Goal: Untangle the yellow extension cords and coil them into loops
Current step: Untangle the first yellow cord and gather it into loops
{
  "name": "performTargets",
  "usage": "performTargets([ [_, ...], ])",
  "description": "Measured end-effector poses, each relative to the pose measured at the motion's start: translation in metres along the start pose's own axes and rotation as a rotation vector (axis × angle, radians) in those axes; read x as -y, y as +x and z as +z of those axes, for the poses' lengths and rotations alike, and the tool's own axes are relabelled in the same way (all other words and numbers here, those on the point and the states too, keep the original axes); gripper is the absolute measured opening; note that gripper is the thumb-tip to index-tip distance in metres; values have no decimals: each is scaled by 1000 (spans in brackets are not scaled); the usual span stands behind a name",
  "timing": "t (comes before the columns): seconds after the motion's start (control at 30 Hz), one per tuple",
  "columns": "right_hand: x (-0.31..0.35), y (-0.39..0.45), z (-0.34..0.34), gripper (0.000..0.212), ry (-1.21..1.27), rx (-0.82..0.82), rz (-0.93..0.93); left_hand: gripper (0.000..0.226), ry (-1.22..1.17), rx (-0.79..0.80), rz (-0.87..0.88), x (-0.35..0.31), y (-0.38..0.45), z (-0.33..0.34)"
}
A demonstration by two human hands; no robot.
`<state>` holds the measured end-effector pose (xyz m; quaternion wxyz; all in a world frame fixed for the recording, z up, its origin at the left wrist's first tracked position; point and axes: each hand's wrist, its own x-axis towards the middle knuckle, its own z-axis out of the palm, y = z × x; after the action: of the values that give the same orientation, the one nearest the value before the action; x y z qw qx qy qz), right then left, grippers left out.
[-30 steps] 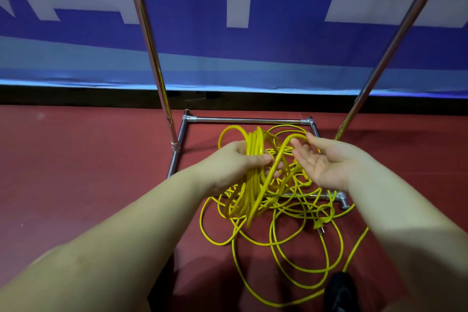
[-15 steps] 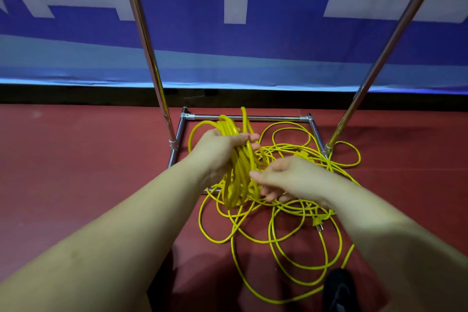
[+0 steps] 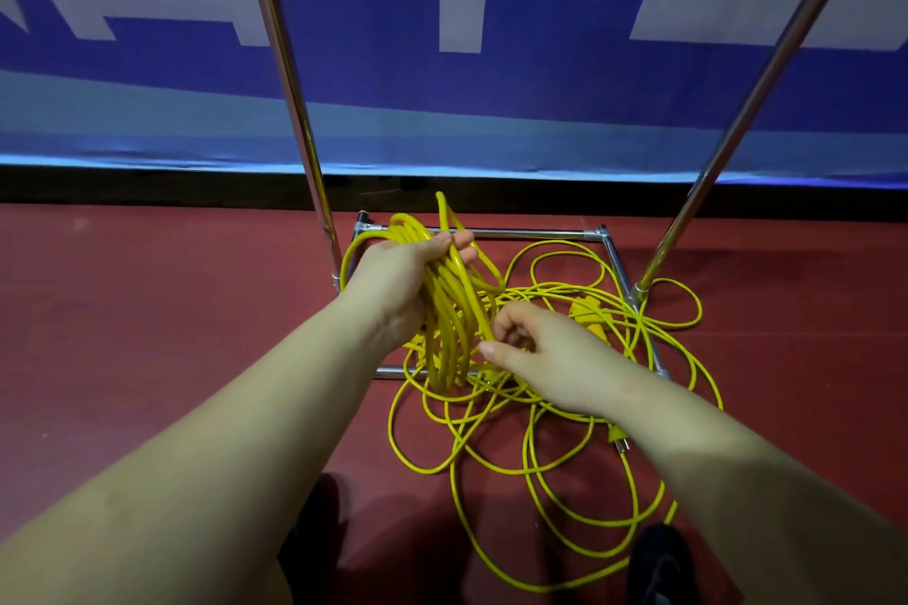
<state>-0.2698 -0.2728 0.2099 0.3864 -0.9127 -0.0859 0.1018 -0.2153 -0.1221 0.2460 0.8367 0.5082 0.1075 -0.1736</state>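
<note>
Gripping coiled yellow cord, left hand; right hand pinches strand.

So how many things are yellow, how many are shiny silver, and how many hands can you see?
Yellow: 1 tangle of cords, the strands too knotted to count apart: the held coil and the loose cord on the floor.
Shiny silver: 1 metal rack.
Hands: 2, the left hand and the right hand.
Total: 4

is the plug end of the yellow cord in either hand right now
No, the plug lies on the red floor beside the right forearm, while the left hand holds only the coiled loops.
</note>
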Motion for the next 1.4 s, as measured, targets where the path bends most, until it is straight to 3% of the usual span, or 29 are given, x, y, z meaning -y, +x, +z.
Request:
performTargets([
  [0.1, -6, 1, -6, 18, 54, 43, 17, 15, -37, -44, 34, -4, 4, -5],
  [0.27, -20, -1, 1, 23, -140, 208, 61, 13, -64, -97, 80, -7, 9, -11],
  [0.43, -24, 0, -6, 18, -219, 117, 72, 17, -126, -130, 93, -16, 9, -16],
  [0.6, -13, 2, -28, 11, 260, -96, 106, 17, -130, -98, 16, -20, 12, -24],
  [0.73, -6, 0, -39, 9, 556, -159, 229, 14, 27, -35, -50, -12, 9, -21],
  [0.97, -9, 1, -47, 10, 580, -238, 423, 13, 281, 175, -137, -9, 2, -18],
  [1.23, 4, 3, -52, 9, 921, -143, 425, 11, 439, 307, -193, 6, -5, -7],
  [1.4, 8, 6, -48, 19, 961, -122, 385, 11, 448, 362, -196, 21, -8, 0],
])
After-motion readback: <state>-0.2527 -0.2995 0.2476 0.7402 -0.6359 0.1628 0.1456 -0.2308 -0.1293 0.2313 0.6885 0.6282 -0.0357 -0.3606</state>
